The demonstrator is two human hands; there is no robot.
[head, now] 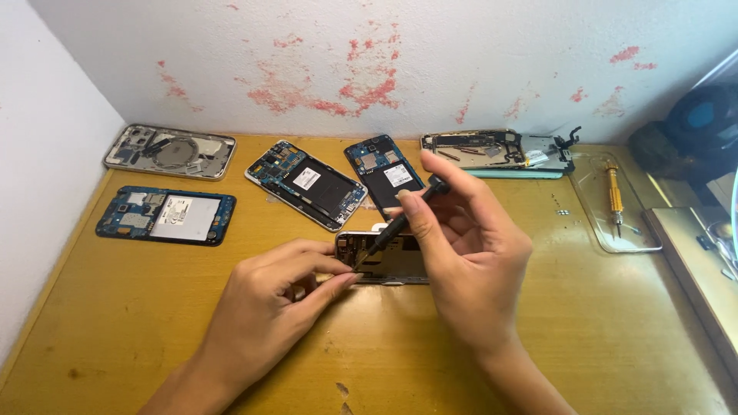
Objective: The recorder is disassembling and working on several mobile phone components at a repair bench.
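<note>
Work looks mid-way: the right hand (461, 253) grips a black screwdriver (400, 223), tip down in the opened phone (382, 257) mid-counter (154, 323) – the left hand (269, 303) pinches its edge – while four stripped phones (306, 183) lie behind.

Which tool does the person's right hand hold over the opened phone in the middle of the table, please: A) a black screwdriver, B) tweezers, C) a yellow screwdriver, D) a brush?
A: the right hand grips a black screwdriver, its tip down at the opened phone; the yellow screwdriver lies apart on a clear tray.
</note>
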